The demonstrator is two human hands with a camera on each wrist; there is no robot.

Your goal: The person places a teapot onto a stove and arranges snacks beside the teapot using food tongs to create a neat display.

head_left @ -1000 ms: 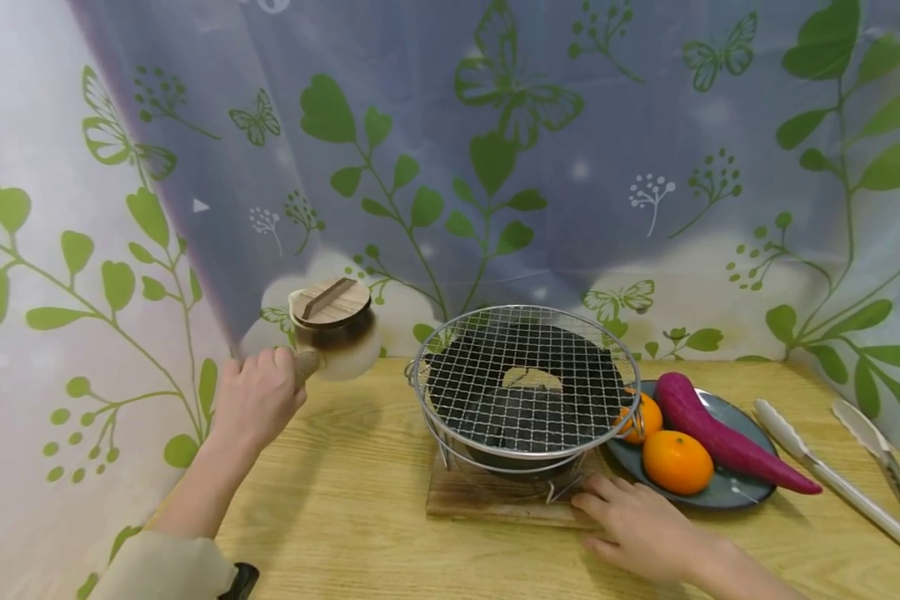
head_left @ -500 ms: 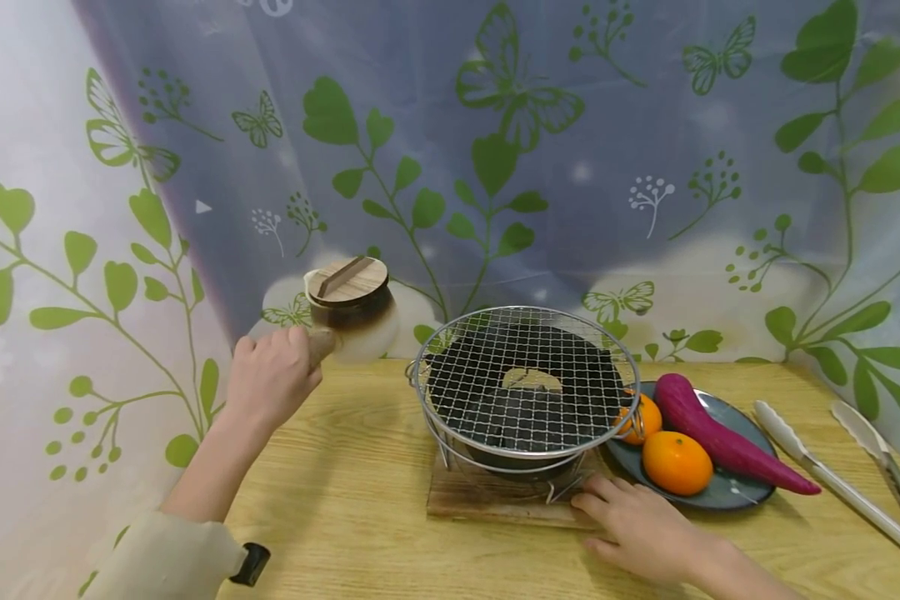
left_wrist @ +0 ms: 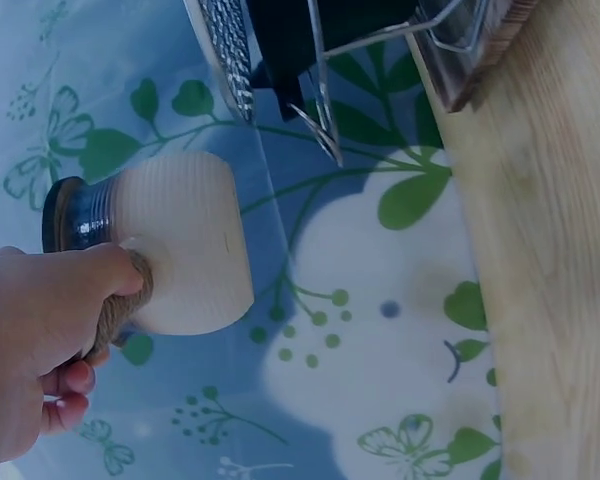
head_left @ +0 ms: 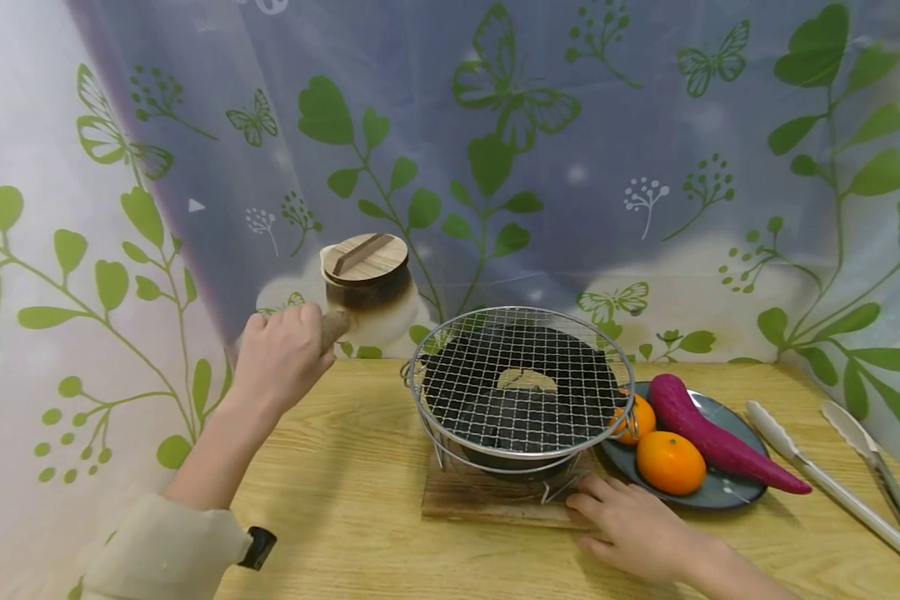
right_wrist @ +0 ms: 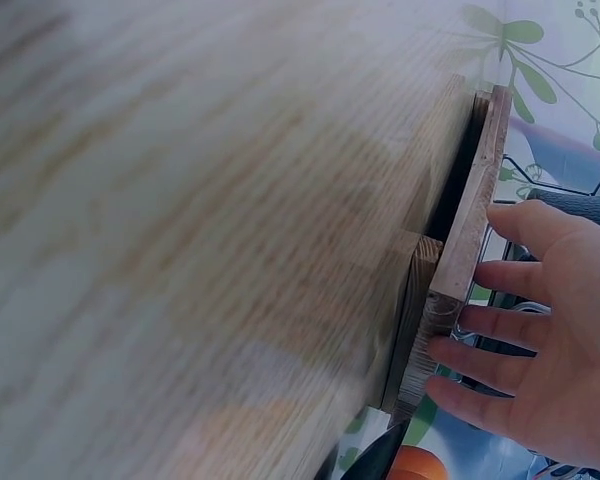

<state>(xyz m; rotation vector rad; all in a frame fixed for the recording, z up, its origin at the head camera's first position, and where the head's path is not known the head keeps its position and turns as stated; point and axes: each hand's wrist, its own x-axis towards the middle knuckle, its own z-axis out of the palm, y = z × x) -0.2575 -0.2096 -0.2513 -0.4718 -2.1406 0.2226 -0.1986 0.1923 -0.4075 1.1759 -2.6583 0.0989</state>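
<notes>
My left hand (head_left: 281, 358) grips the cord-wrapped side handle of a small ceramic teapot (head_left: 375, 304), brown above and cream below, with a flat wooden lid (head_left: 366, 258). The teapot is up in the air, left of the grill. In the left wrist view, thumb and fingers curl round the wrapped handle (left_wrist: 120, 300) beside the pale ribbed body (left_wrist: 190, 235). My right hand (head_left: 637, 529) has its fingertips at the front right corner of the wooden board (head_left: 487, 500) under the grill. Its fingers are spread and fairly straight at the board's edge (right_wrist: 470, 220) in the right wrist view.
A black stove with a round wire grill rack (head_left: 525, 454) on top stands on the board. To its right, a dark plate (head_left: 735, 492) holds oranges (head_left: 671, 463) and a purple sweet potato (head_left: 720, 437). Metal tongs (head_left: 832, 487) lie far right. A patterned cloth hangs behind.
My left hand has raised the teapot and carried it rightward, closer to the grill. The right hand stays at the board's corner.
</notes>
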